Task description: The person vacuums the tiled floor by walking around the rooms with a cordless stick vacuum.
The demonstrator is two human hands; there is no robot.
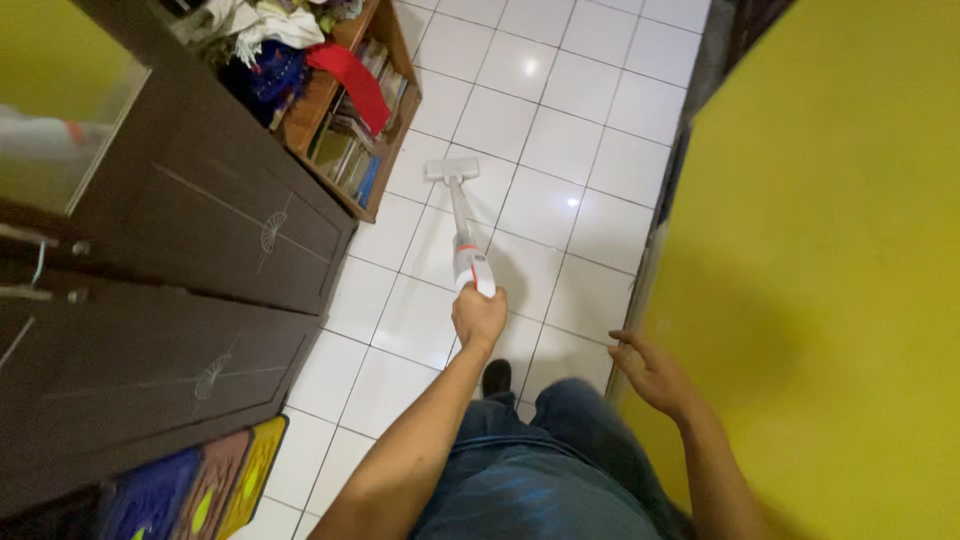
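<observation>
On the white tiled floor (560,130), a stick vacuum (462,225) stands by the bookshelf (385,130).
The left hand (478,315) grips its handle; the right hand (650,372) hangs open, empty, near the yellow wall (830,250).

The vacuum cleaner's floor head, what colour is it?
White, like the vacuum cleaner itself, against the white floor tiles; head view.

Head camera looks steeply down, close over the arms, onto the tiled floor (560,130).

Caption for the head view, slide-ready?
Left hand grips white stick vacuum on white tiled floor; right hand open beside yellow wall.
</observation>
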